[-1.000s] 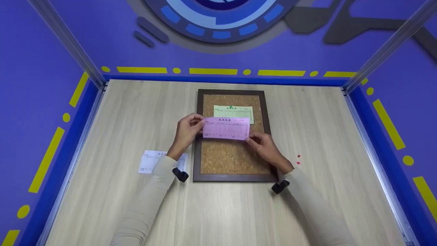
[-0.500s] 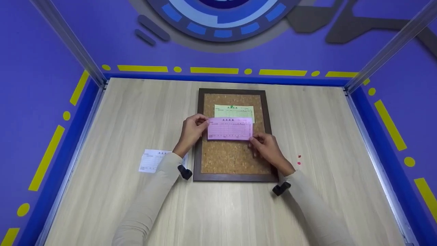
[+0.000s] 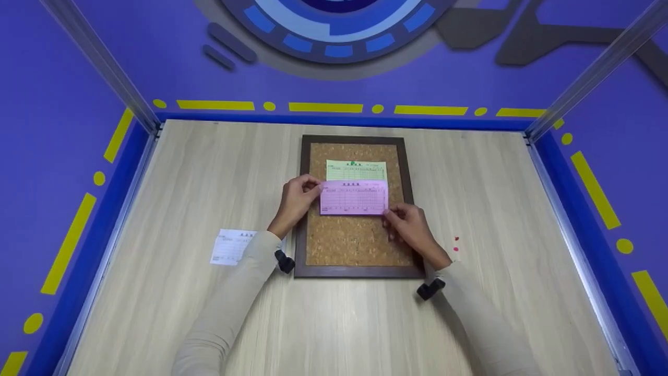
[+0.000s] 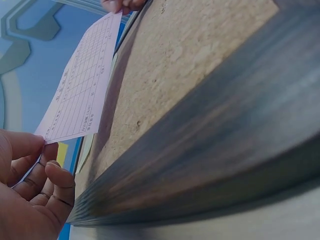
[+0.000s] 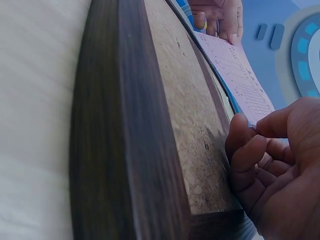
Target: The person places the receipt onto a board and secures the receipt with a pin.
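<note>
A pink printed form (image 3: 354, 198) is stretched between both hands above a cork board (image 3: 355, 240) with a dark wooden frame. My left hand (image 3: 296, 202) pinches its upper left corner between thumb and fingers. At the lower right corner, my right hand (image 3: 411, 225) pinches the paper the same way. Both wrist views show a gap between the pink form (image 4: 82, 82) and the cork. Behind it, a green form (image 3: 356, 169) lies on the upper part of the board with a green pin (image 3: 353, 163) at its top edge; the pink paper covers its lower part.
A white form (image 3: 229, 247) lies on the wooden table (image 3: 334, 324) left of the board, partly hidden by the left sleeve. Two small red pins (image 3: 456, 249) lie to the right of the board. Blue panels (image 3: 334, 89) surround the table at the back and sides.
Both hands have shifted slightly to the right with the pink form, the left one more. The form now sits more centrally over the board and looks flatter.
</note>
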{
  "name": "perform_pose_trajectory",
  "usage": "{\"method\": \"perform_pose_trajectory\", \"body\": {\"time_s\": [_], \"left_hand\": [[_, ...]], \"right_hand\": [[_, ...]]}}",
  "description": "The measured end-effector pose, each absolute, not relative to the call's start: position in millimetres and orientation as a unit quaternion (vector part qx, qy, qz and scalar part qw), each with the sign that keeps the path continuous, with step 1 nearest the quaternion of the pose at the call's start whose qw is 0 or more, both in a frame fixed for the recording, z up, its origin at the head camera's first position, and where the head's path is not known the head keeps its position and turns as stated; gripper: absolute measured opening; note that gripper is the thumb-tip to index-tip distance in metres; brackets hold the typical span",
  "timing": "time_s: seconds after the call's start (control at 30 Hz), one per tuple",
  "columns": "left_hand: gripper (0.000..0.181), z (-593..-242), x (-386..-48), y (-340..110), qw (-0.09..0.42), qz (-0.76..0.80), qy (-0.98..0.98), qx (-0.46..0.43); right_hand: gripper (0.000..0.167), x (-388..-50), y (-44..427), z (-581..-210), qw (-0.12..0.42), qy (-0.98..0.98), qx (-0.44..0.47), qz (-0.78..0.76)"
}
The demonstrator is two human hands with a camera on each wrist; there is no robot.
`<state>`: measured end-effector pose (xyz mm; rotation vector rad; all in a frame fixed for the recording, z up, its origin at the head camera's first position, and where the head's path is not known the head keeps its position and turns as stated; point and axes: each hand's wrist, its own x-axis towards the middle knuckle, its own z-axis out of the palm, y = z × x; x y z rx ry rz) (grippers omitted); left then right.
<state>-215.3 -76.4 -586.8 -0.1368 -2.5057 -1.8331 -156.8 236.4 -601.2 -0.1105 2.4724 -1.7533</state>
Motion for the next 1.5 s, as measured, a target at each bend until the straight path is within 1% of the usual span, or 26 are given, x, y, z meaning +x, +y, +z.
{"method": "perform_pose_trajectory", "body": {"time_s": [0.3,0.53,0.87,1.23,1.5], "left_hand": [[0.007,-593,-218,-72,0.0,-0.587,-0.809,-0.045],[0.006,-596,-221,-68,0.004,-0.578,-0.815,-0.043],[0.009,-598,-224,-63,-0.005,-0.566,-0.823,-0.04],[0.009,-604,-226,-65,0.001,-0.534,-0.844,-0.045],[0.008,-606,-227,-66,0.01,-0.515,-0.855,-0.056]], "right_hand": [[0.026,-157,239,-602,0.055,0.817,-0.027,-0.573],[0.027,-159,240,-601,0.061,0.821,-0.028,-0.567],[0.03,-159,240,-600,0.064,0.828,0.006,-0.556],[0.031,-160,241,-605,0.06,0.819,0.008,-0.571],[0.027,-162,240,-608,0.049,0.822,-0.002,-0.567]]}}
